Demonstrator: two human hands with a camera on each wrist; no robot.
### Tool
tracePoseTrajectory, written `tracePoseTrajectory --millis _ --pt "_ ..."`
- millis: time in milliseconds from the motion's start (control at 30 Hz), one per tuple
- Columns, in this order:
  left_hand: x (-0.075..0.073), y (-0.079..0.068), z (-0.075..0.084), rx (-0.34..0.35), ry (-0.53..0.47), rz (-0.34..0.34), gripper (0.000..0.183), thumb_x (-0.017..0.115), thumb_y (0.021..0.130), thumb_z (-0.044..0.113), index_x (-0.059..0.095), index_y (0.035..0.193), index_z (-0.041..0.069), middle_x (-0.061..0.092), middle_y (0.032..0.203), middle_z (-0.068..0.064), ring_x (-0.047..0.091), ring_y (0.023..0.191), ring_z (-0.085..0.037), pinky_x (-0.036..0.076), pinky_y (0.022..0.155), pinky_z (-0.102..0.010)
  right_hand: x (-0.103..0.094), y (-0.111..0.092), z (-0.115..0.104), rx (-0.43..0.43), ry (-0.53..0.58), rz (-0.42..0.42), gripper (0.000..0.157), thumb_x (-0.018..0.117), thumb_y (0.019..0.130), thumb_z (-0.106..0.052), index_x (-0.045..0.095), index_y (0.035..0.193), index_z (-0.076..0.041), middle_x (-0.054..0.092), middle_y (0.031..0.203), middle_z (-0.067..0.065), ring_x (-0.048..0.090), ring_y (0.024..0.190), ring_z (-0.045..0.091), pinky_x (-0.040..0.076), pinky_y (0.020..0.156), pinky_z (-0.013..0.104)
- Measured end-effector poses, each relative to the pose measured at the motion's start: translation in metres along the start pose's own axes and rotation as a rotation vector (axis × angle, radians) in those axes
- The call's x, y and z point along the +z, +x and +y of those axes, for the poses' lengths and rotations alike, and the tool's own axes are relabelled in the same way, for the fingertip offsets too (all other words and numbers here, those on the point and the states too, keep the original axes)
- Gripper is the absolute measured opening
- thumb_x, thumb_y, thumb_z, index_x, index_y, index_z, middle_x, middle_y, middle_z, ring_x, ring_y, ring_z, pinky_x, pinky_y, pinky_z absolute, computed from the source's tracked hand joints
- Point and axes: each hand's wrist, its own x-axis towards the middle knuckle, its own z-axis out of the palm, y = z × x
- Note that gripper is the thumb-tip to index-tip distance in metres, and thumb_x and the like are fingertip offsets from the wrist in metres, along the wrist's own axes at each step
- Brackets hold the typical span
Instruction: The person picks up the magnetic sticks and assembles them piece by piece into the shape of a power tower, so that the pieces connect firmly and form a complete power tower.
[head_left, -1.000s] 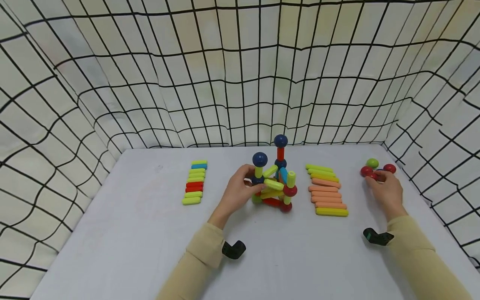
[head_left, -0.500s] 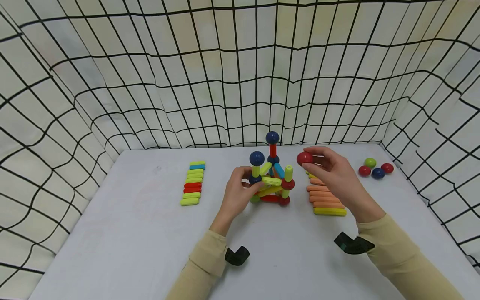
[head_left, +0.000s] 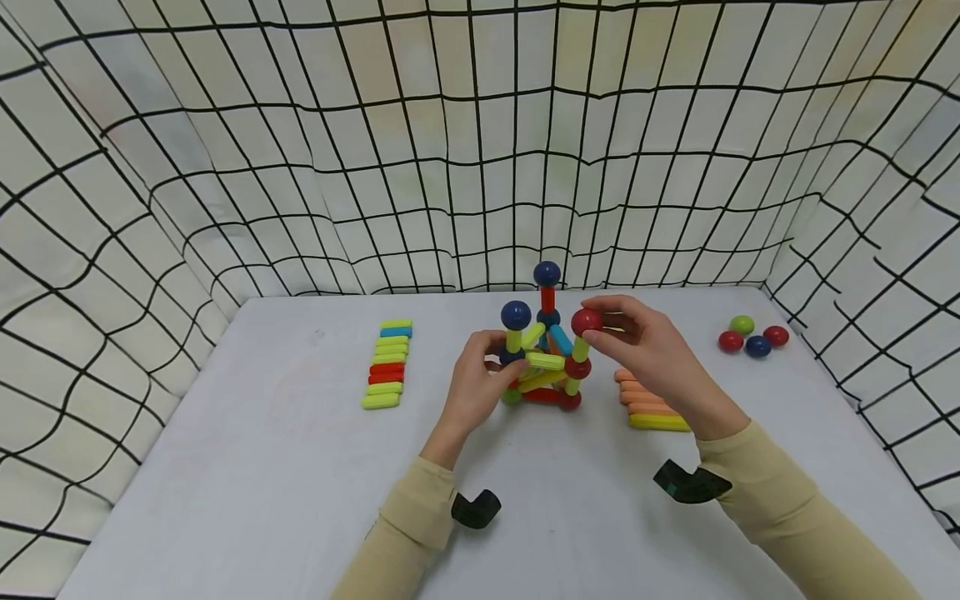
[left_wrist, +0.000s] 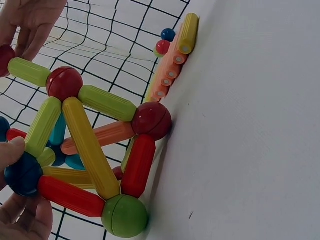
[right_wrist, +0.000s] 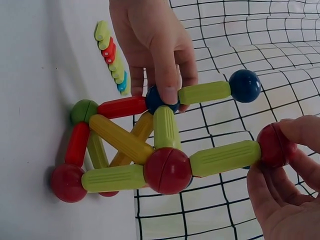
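A frame of coloured rods and balls [head_left: 542, 380] stands mid-table in the head view. My left hand [head_left: 480, 379] grips a dark blue ball [right_wrist: 162, 98] at its left upper corner, thumb in front. Above that ball rises a lime rod topped by another blue ball [head_left: 516, 315]. At the right corner my right hand [head_left: 648, 354] pinches a red ball [right_wrist: 276, 145] between thumb and fingers. In the right wrist view this ball sits against the tip of an upright lime rod [right_wrist: 225, 158], which stands on a lower red ball [right_wrist: 168, 170].
Left of the frame lies a column of short lime, red and blue rods [head_left: 386, 367]. Longer orange and yellow rods [head_left: 658, 422] lie at the right, partly behind my right hand. Several loose balls [head_left: 757, 346] rest near the right edge. Black netting [head_left: 480, 167] surrounds the table.
My right hand has picked a red ball from the loose group at the right and carried it left onto the lime rod's tip. My left hand keeps its grip on the blue ball.
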Motion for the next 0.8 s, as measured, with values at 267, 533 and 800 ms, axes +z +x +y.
tracePoseTrajectory --millis 267,533,800 --pt "-0.001 0.001 0.002 0.026 0.000 0.034 0.029 0.062 0.097 0.023 0.057 0.121 0.007 0.058 0.115 -0.005 0.057 0.105 -0.019 0.050 0.084 -0.035 -0.007 -0.008 0.014 0.004 0.065 0.026 0.052 0.061 0.097 -0.034 0.046 0.143 -0.015 0.052 0.138 0.006 0.052 0.125 0.026 0.051 0.090 0.023" --pt "-0.004 0.001 0.000 0.042 0.009 -0.016 0.039 0.070 0.091 0.016 0.055 0.125 0.004 0.057 0.119 -0.007 0.056 0.108 -0.020 0.051 0.085 -0.035 -0.033 -0.034 0.078 0.199 -0.098 -0.008 0.051 0.056 0.098 -0.043 0.052 0.137 -0.011 0.054 0.135 0.010 0.049 0.122 0.030 0.047 0.098 0.041" --pt "-0.011 0.004 0.002 0.047 0.051 -0.072 0.043 0.072 0.089 0.013 0.054 0.126 0.001 0.058 0.121 -0.011 0.057 0.112 -0.025 0.052 0.091 -0.038 -0.048 -0.057 0.132 0.102 -0.364 -0.093 0.034 0.066 0.094 -0.026 0.063 0.122 -0.006 0.066 0.117 0.007 0.060 0.107 0.026 0.053 0.088 0.030"
